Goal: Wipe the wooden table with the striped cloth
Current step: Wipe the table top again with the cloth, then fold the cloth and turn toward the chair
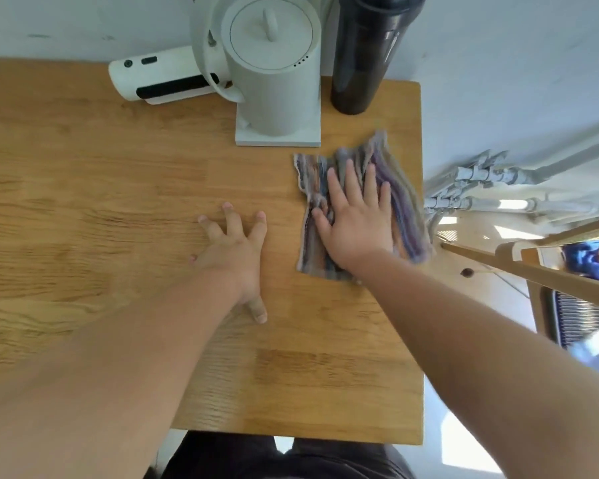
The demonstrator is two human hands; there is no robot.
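The striped cloth (pixel 405 205), in purple, grey and orange bands, lies crumpled flat near the right edge of the wooden table (pixel 101 202). My right hand (pixel 353 216) presses down on it with straight, spread fingers, and the cloth's right side is blurred. My left hand (pixel 234 250) rests flat on the bare wood to the left of the cloth, fingers spread, holding nothing.
A white kettle (pixel 274 70) on its square base stands at the back, just behind the cloth. A dark bottle (pixel 363 57) stands to its right, a white cylindrical device (pixel 159 79) lies to its left. Pipes and a wooden chair sit beyond the right edge.
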